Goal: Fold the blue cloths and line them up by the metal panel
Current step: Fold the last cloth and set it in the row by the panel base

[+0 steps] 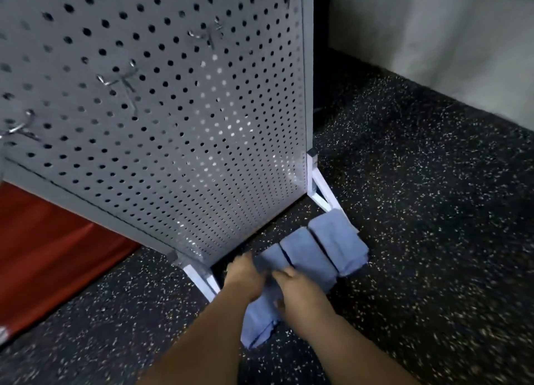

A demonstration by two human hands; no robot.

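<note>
Most of the view is taken up by a dark speckled rubber floor (433, 211), on which a tall grey perforated metal panel (173, 110) is stood on white angled metal feet (323, 188). A flat red surface (43, 240) is seen beyond the panel at the left.

In front of the panel's lower edge, two blue cloths are already laid folded and touching side by side: the rightmost folded blue cloth (338, 246), close to the right foot, and the middle folded blue cloth (306, 257). A third blue fabric cloth (260, 318) is being set down at the left end of that row. Its far end is level with the others, while its near end trails out towards the viewer and is splayed at the corner.

The left hand (244, 277) is curled over the third cloth's far end and grips it. The right hand (297, 292) is laid over its middle; whether it pinches or only presses cannot be told through the blur.

The step is judged to be the final fold and placement. The trailing end should be folded under or over so that the length matches its neighbours. The long edge should then be butted against the middle cloth without that cloth being shoved, and the far ends kept in one line parallel to the panel.
</note>
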